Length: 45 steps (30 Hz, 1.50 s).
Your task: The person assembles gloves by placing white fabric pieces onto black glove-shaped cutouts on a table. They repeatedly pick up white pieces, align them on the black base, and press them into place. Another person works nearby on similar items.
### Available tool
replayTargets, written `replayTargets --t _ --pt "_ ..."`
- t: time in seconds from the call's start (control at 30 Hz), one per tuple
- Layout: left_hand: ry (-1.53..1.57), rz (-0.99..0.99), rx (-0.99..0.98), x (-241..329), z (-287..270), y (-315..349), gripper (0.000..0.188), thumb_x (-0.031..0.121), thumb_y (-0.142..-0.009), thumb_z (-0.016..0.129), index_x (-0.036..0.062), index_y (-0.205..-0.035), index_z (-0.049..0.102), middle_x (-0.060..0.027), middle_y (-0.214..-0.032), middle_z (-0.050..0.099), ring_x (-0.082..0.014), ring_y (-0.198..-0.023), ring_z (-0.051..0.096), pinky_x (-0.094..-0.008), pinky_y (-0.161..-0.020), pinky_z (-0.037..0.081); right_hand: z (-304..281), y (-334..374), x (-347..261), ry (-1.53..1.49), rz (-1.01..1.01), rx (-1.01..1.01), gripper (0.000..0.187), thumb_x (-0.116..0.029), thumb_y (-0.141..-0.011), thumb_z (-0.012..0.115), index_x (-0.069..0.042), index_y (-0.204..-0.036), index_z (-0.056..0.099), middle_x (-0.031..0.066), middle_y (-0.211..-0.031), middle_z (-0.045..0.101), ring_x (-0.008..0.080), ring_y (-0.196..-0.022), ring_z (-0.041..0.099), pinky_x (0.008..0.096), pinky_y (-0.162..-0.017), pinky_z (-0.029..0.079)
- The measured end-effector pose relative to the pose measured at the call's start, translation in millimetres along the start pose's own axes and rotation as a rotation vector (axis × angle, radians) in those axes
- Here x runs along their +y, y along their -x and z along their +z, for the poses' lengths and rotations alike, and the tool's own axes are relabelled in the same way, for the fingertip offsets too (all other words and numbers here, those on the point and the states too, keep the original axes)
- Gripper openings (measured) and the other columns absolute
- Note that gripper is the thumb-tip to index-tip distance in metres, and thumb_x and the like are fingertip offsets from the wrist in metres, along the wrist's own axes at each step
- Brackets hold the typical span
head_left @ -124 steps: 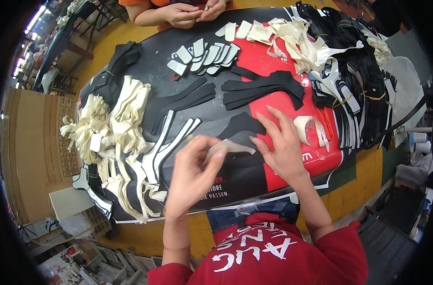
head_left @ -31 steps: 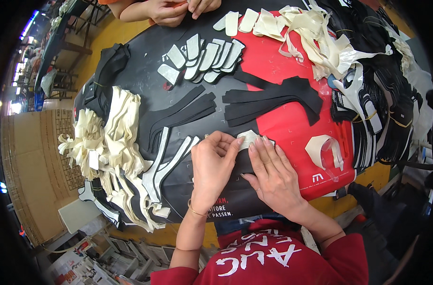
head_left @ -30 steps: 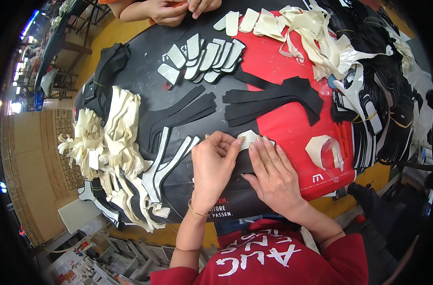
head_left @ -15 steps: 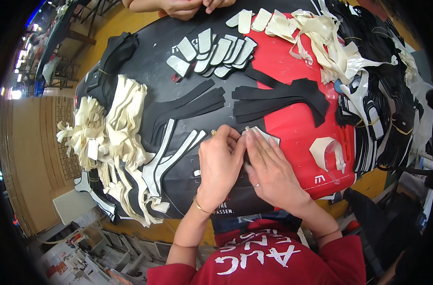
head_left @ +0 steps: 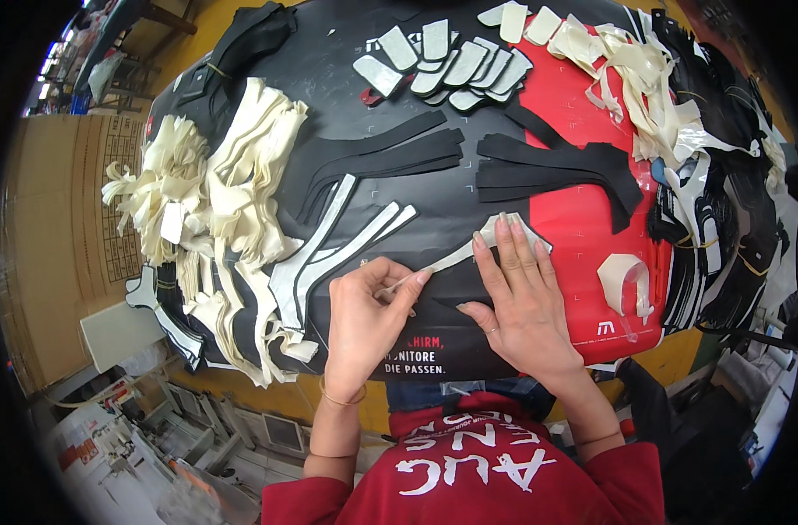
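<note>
Near the front middle of the table, my left hand pinches the end of a narrow cream strip between thumb and fingertips. The strip runs taut up to a pale, dark-edged piece, which lies mostly under my right hand. That hand is flat with its fingers stretched out and the thumb apart, pressing the piece to the table; its covered part is hidden. Left of my hands lie white, dark-edged forked pieces. Beyond are two stacks of black curved strips, one left and one right.
Cream strips are heaped at the left, with a black bundle behind. White rounded pieces lie at the back. Crumpled cream film and banded black bundles fill the right side. A curled cream scrap lies near the right.
My hands were close together; the left has drawn away leftward, stretching out the cream strip. My right hand has flattened over the piece. The view has shifted, and another person's hands have left it.
</note>
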<state>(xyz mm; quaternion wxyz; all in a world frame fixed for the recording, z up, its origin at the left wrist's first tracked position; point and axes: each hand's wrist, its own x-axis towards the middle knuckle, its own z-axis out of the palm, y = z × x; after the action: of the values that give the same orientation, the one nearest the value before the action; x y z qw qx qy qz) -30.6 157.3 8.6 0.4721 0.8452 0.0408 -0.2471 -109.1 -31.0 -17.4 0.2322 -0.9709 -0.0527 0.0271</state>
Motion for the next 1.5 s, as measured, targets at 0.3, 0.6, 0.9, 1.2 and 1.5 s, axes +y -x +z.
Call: replayTargets --t 0.3,0.6,0.9,1.2,1.5 --pt "0.036 -0.021 0.083 -12 -1 1 0.025 0.017 -0.091 0.074 -0.0061 -0.082 0.070 -0.0060 -0.056 0.064 -0.0055 -0.049 0.057 -0.0237 -0.048 0.043 0 0 -8 0.118 0.011 -0.076 0.066 -0.048 -0.096 0.057 -0.020 -0.154 0.043 0.0291 -0.159 0.029 0.0423 -0.149 0.027 0.0557 -0.118 0.024" --pt "-0.121 0.103 0.132 -14 3 3 0.026 0.011 -0.090 0.074 -0.0064 -0.074 0.064 -0.0028 -0.060 0.063 -0.0012 -0.050 0.052 -0.0215 -0.045 0.039 -3 -4 -15 0.129 0.041 -0.085 0.065 -0.048 -0.096 0.058 -0.017 -0.152 0.046 0.0306 -0.157 0.031 0.0436 -0.149 0.027 0.0563 -0.118 0.024" --pt "-0.107 0.147 0.188 -15 8 4 0.024 0.016 -0.088 0.074 -0.0014 -0.074 0.064 -0.0109 -0.052 0.058 -0.0223 -0.044 0.059 -0.0333 -0.048 0.043 3 -3 -41 0.147 -0.042 0.019 0.063 -0.044 -0.097 0.058 -0.003 -0.145 0.050 0.0237 -0.152 0.044 0.0379 -0.145 0.037 0.0524 -0.117 0.029" --pt "0.044 0.181 0.150 -18 3 7 0.020 0.014 -0.091 0.072 -0.0017 -0.080 0.067 -0.0109 -0.053 0.058 -0.0187 -0.044 0.056 -0.0325 -0.047 0.042 26 -4 -40 -0.210 -0.072 0.057 0.065 -0.030 -0.094 0.068 0.000 -0.147 0.046 0.0182 -0.150 0.050 0.0329 -0.143 0.044 0.0547 -0.116 0.031" --pt "0.025 0.135 0.294 -20 2 9 0.019 0.012 -0.089 0.075 -0.0021 -0.081 0.067 -0.0061 -0.055 0.060 -0.0103 -0.047 0.056 -0.0262 -0.047 0.042 22 -5 -43 -0.056 -0.064 0.005 0.066 -0.033 -0.094 0.067 -0.004 -0.149 0.045 0.0153 -0.148 0.052 0.0303 -0.143 0.044 0.0628 -0.119 0.014"
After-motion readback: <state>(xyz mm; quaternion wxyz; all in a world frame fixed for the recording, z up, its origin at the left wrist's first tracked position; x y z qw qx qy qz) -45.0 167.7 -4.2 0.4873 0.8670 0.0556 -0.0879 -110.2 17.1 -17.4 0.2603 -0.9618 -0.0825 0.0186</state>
